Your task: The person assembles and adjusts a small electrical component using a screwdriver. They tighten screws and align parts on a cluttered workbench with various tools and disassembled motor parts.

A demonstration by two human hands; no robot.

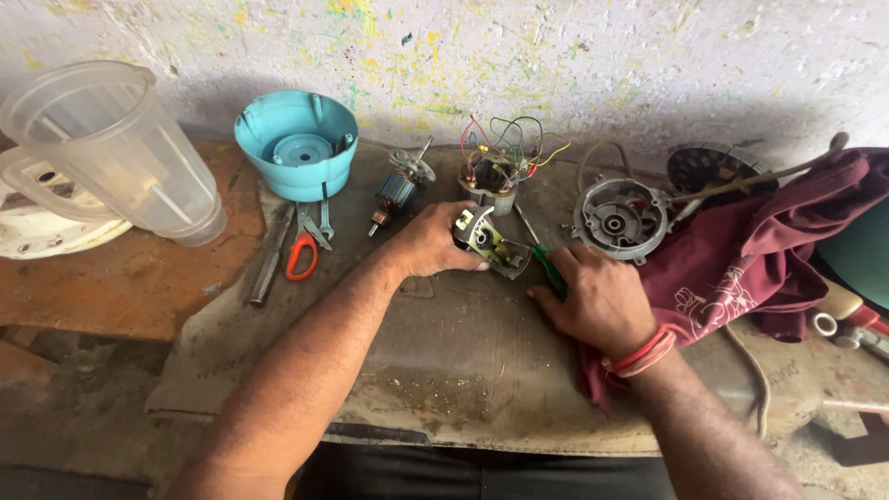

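Note:
My left hand point(433, 243) grips a small metal motor bracket point(492, 243) with a bearing seat, held just above the worn mat point(444, 361). My right hand point(600, 298) rests on the mat beside it, holding a green-handled screwdriver point(550, 268) whose thin shaft points up and away towards the back. Behind the bracket stands a motor stator point(491, 176) with coloured wires sticking up. A motor armature point(396, 193) lies to its left.
A turquoise blender base point(296, 143) sits upside down at the back left, and a clear plastic jug point(111, 153) leans further left. Orange-handled pliers point(301, 250) and spanners lie nearby. A round grey motor housing point(619, 218) and a maroon cloth point(769, 250) are at the right.

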